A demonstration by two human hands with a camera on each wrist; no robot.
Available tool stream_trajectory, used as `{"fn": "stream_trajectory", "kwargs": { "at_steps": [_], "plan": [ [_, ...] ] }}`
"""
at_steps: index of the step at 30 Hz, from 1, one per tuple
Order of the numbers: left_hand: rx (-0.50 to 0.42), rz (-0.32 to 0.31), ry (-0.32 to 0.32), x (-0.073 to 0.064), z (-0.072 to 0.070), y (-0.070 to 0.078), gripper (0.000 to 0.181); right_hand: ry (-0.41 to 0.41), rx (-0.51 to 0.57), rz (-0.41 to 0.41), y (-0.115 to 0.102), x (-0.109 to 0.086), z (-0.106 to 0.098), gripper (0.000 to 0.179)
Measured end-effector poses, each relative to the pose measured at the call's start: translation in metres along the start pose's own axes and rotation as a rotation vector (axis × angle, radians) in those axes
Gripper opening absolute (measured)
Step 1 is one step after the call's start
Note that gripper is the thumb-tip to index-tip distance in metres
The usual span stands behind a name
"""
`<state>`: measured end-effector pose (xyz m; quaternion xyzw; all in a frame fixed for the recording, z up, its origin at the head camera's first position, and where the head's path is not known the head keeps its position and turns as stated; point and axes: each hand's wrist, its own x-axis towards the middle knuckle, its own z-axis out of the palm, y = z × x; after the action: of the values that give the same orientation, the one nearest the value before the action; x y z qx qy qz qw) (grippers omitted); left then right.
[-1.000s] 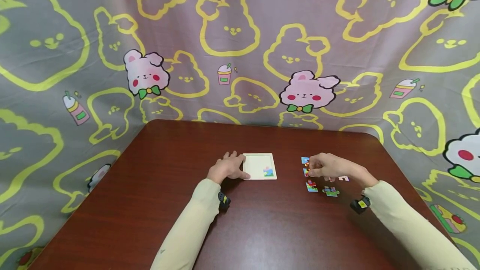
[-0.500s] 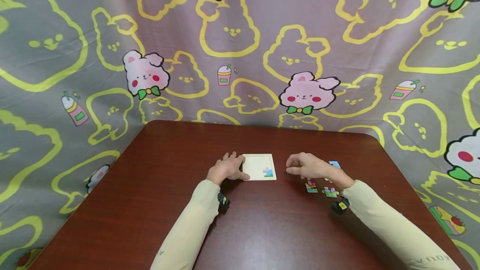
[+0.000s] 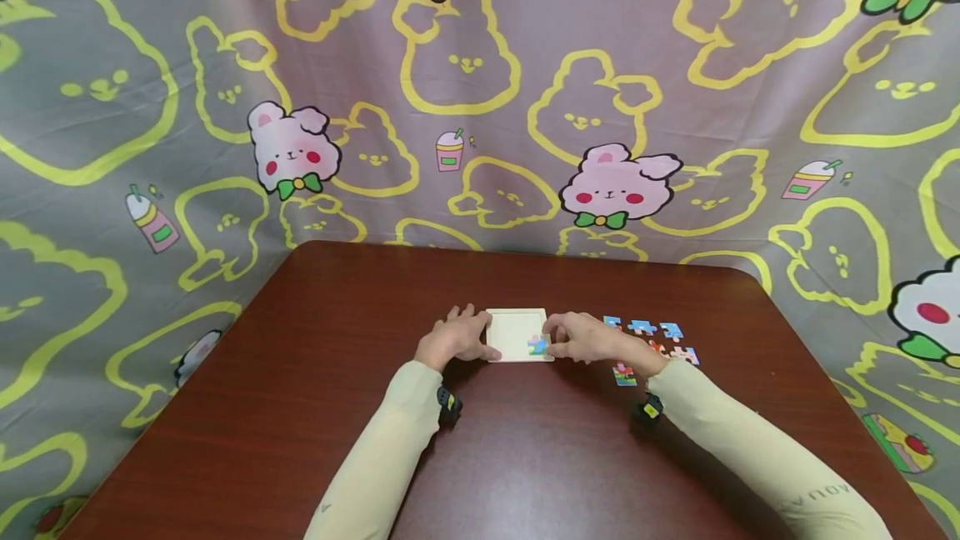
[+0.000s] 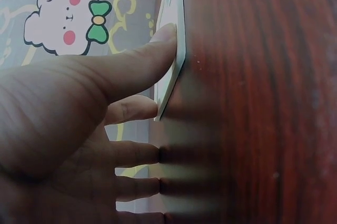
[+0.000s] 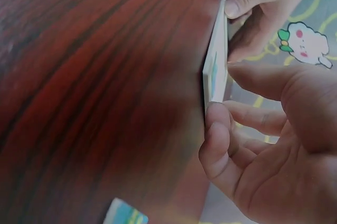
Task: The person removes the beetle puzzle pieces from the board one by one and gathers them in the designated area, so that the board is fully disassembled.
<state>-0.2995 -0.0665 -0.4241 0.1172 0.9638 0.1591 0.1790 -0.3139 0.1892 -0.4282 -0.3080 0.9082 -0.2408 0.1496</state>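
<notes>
A shallow cream puzzle tray (image 3: 513,332) lies on the table, with a blue-and-green jigsaw piece (image 3: 537,346) in its near right corner. My left hand (image 3: 453,336) rests at the tray's left side, fingers straight and spread. In the left wrist view, its thumb (image 4: 150,58) lies over the rim and the index fingertip touches the edge. My right hand (image 3: 581,337) is at the right edge, close beside the piece. The right wrist view shows its fingers (image 5: 216,142) curled at the tray's corner, thumb and index tips apart; I cannot tell whether they pinch anything.
Several loose jigsaw pieces lie right of the tray, among them a blue one (image 3: 671,330), a pink one (image 3: 684,354) and a red-green one (image 3: 624,375). My right forearm (image 3: 720,407) passes over that side. A patterned cloth (image 3: 465,215) hangs behind the dark wooden table (image 3: 517,457).
My right hand has moved left from the loose pieces to the tray's right edge, uncovering several pieces. My left hand and the tray have stayed in place.
</notes>
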Motion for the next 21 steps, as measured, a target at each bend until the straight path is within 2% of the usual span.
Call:
{"fn": "stream_trajectory", "kwargs": {
  "at_steps": [5, 11, 17, 21],
  "plan": [
    [0.003, -0.003, 0.0, 0.001, -0.0003, 0.0006, 0.072, -0.002, -0.029, 0.025, -0.0044, 0.0045, 0.005, 0.027],
    [0.002, 0.003, -0.002, 0.0, 0.0, -0.0004, 0.073, 0.042, -0.116, 0.007, -0.0078, 0.0062, 0.0076, 0.028],
    [0.007, 0.003, -0.001, 0.0007, 0.0003, -0.0007, 0.072, 0.031, -0.083, 0.014, -0.0085, 0.0063, 0.0086, 0.025],
    [0.009, 0.004, 0.002, -0.0005, 0.0002, -0.0011, 0.073, 0.057, -0.087, 0.009, -0.0077, 0.0081, 0.0103, 0.024]
  ]
}}
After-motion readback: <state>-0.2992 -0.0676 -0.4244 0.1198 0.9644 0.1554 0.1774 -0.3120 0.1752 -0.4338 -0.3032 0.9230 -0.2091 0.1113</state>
